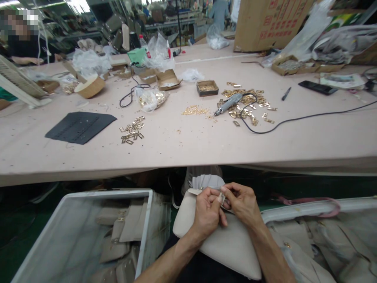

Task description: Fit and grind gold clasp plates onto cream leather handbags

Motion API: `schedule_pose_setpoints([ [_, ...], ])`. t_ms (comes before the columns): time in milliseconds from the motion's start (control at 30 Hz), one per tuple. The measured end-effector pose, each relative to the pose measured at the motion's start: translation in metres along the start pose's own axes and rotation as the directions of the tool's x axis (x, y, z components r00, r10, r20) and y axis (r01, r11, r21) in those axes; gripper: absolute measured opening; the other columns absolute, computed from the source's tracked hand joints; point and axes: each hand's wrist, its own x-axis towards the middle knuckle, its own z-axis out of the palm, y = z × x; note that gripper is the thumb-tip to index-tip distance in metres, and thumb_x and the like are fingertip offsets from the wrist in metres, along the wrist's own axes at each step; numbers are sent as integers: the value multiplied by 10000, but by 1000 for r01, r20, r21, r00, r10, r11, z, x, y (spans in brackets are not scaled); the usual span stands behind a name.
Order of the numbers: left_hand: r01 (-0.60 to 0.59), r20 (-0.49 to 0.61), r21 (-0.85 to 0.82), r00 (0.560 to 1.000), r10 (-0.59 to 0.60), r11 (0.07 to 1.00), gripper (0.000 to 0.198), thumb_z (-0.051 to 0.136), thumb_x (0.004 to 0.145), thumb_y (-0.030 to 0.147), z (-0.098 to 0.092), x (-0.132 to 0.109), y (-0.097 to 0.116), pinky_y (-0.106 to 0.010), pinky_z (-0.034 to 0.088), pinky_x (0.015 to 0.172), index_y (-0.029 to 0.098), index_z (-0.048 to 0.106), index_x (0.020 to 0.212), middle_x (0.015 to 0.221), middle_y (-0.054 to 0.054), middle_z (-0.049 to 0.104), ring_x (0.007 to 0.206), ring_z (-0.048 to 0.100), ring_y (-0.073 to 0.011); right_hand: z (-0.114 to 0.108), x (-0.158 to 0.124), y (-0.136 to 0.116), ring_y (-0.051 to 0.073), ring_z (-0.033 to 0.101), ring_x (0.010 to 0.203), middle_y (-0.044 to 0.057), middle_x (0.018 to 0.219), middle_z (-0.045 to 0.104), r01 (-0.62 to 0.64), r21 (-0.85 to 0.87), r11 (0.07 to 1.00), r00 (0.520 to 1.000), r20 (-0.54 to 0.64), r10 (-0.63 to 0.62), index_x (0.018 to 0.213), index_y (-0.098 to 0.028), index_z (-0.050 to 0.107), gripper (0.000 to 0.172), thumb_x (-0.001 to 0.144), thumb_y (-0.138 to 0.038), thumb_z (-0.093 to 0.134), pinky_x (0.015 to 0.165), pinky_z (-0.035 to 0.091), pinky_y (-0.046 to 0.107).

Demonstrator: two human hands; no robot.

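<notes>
A beige handbag (225, 251) lies across my lap below the table edge. Over its upper part my left hand (206, 212) is closed, thumb and fingers pinching a small pale tab (222, 198) with what looks like a metal fitting on it. My right hand (243, 202) meets it from the other side, its thumb and fingertips pinched at the tab's top end. The fingers partly cover the tab, so I cannot make out its exact shape. Both wrists rest close to the bag.
Beige bags fill part of a white bin (150, 224) at left; more lie in another container (294, 214) at right. On the table (176, 151) are gold rectangular fittings (132, 129), small gold parts (196, 110), an electric screwdriver (228, 104) with its cord, and a phone (317, 87).
</notes>
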Motion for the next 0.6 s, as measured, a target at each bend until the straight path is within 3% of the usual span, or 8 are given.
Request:
schedule_pose_setpoints([
  [200,53,92,63,994,-59,997,366,638,920,434,-1,-9,6,-220,533,430,127,558,1103,888,-126,757,456,672,-159,-2,4,9,161,561,583,35,670,644,-33,78,996,999,27,31,807,-147,733,402,870,-544,723,519,431,240],
  [267,24,42,198,999,-34,980,350,588,940,401,-9,-14,18,-232,540,448,135,568,1167,940,-136,760,499,691,-169,-2,4,13,171,576,627,42,703,657,-16,85,996,998,64,11,825,-148,737,392,891,-534,711,561,441,248],
  [333,-88,-86,400,987,133,913,302,572,948,346,-27,-14,41,-234,537,485,163,601,1187,1042,-132,754,572,714,-169,-3,4,15,177,575,667,42,724,658,14,65,998,997,76,-19,829,-152,740,386,908,-527,700,599,437,255],
  [367,-150,-153,515,953,262,844,282,578,946,319,-42,-11,57,-239,541,521,179,621,1187,1087,-121,748,626,726,-171,-3,3,16,179,573,684,42,732,656,24,55,998,997,78,-29,824,-153,739,387,912,-527,696,615,434,258],
  [433,-198,-235,735,823,517,649,260,585,944,302,-79,7,97,-260,549,595,185,650,1167,1014,-85,754,720,734,-195,-4,2,19,184,569,703,39,736,646,27,48,998,996,82,-31,817,-155,736,399,917,-538,688,629,429,261],
  [500,-80,-263,907,662,702,415,275,525,963,284,-123,35,143,-305,567,708,166,641,1183,983,-72,741,814,730,-222,-5,2,23,182,558,698,35,736,636,19,55,998,995,94,-24,826,-156,735,411,920,-551,680,624,424,261],
  [567,127,-229,973,622,748,192,296,465,969,237,-166,67,188,-376,536,916,130,629,1192,1104,-116,714,972,700,-259,-6,2,27,180,554,699,32,742,635,14,60,998,994,112,-21,845,-158,740,410,922,-556,677,626,425,259],
  [600,255,-220,965,642,734,66,338,433,967,208,-183,83,208,-422,483,1005,92,613,1229,1168,-164,685,1063,661,-294,-6,2,28,181,558,709,31,749,638,15,58,998,993,118,-22,853,-160,743,407,921,-556,678,637,431,260],
])
